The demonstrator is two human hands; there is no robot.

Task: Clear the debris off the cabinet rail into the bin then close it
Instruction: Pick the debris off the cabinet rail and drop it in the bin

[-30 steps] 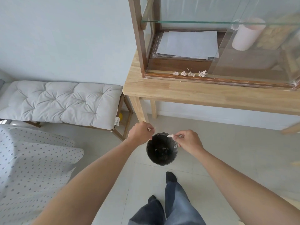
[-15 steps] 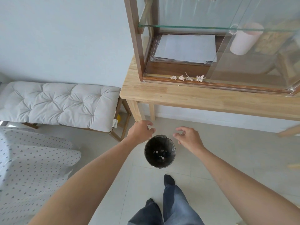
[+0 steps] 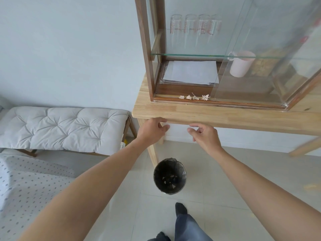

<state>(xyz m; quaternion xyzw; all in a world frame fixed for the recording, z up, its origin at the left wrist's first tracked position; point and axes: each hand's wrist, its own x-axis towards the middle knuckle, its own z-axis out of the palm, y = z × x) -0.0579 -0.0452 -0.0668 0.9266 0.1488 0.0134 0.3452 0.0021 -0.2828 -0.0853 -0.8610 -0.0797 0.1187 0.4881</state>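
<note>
Several small crumpled paper scraps lie in a row on the wooden bottom rail of a glass cabinet. Its sliding glass door is pushed right, leaving the left part uncovered. A black-lined bin stands on the floor below, with scraps inside. My left hand and my right hand are raised in front of the table's front edge, both empty with fingers apart, below the rail and above the bin.
The cabinet rests on a light wooden table. Inside are white papers, a pink cup and glass beakers on a glass shelf. A cushioned bench stands left, a dotted cloth at lower left. My leg is below.
My right hand let a scrap fall into the bin. Both hands then rose from the bin's rim up to the table's front edge, and the view tilted upward.
</note>
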